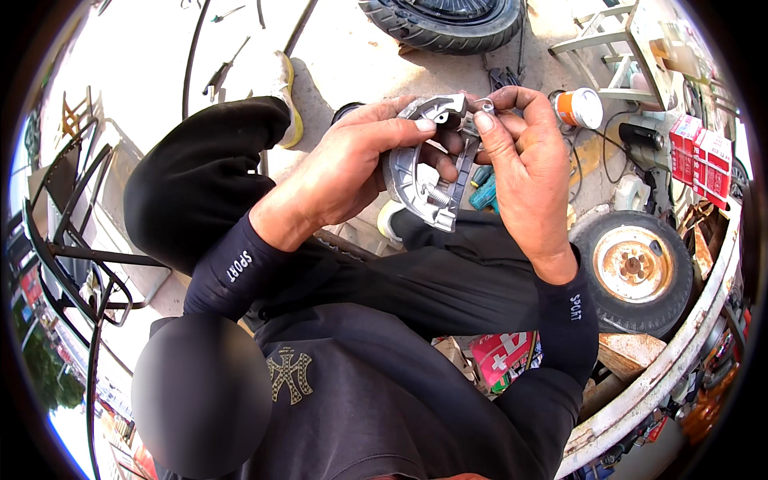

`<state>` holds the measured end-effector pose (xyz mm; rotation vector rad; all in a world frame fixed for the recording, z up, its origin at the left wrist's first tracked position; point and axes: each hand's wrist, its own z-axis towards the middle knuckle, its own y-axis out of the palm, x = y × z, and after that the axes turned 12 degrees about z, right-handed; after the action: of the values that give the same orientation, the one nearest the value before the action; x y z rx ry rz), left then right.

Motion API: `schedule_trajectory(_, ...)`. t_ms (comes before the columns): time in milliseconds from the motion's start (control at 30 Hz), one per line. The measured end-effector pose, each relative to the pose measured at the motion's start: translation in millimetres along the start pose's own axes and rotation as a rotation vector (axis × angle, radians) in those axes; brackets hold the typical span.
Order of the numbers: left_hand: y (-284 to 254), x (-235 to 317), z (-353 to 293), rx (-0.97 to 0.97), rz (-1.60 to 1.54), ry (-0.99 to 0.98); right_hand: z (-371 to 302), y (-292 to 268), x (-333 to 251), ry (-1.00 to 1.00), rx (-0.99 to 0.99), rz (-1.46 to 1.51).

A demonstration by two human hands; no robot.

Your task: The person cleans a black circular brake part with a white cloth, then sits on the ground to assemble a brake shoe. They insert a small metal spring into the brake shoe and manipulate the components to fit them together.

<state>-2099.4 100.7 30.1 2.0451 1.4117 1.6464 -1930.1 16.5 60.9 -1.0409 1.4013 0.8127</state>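
My left hand (pixel 340 164) grips a pair of curved grey metal brake shoes (pixel 402 178), its thumb along the upper end and its fingers curled through the middle. A coil spring (pixel 437 194) spans the lower end of the shoes. Close against their upper right end, my right hand (pixel 524 164) is closed in a pinch on a small looped metal hook (pixel 486 105), which looks like a spring's end. The right fingers partly hide where that hook meets the shoes. Both hands are held above my lap, over my dark trousers.
A tyre (pixel 448 24) lies at the far side, and a wheel with a rusty rim (pixel 632 264) at the right. Beyond my right hand are a white-and-orange tub (pixel 580 107), a metal stool frame (pixel 612 40) and red-and-white boxes (pixel 700 160). A screwdriver (pixel 224 70) lies far left.
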Motion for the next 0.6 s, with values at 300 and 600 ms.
schedule_trajectory(300,-2.4,-1.6,0.1,0.061,-0.068,0.049,4.1,4.5,12.4,0.018,0.043,0.113)
schedule_trajectory(600,1.7,-2.7,-0.7,0.076,-0.11,0.028,-5.9,15.6,14.3,-0.125,0.047,0.027)
